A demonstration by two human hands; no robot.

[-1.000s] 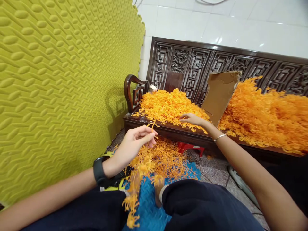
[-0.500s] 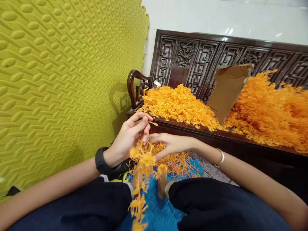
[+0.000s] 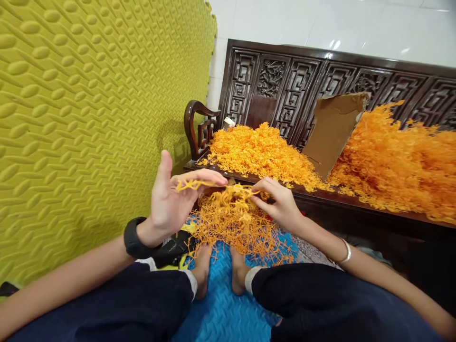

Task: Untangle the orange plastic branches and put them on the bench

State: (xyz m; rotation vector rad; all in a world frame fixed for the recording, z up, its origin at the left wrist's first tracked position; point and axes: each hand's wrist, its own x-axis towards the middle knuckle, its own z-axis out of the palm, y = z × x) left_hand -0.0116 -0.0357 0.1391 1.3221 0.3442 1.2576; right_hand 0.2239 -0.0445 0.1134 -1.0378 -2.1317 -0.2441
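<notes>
Pinching a seemingly unfinished orange strand (image 3: 236,188) in my right hand (image 3: 280,203), left hand (image 3: 174,199) spread, I've loose pieces (image 3: 245,235) left below.

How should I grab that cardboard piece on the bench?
Probably by the top edge, from above: the cardboard piece stands tilted, its lower part between two orange piles, while the top edge is uncovered and leaves the grip room.

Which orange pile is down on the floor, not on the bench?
The thin-stranded pile by the bare feet, on the blue mat; the left heap and right heap sit on the bench, either side of the cardboard.
</notes>
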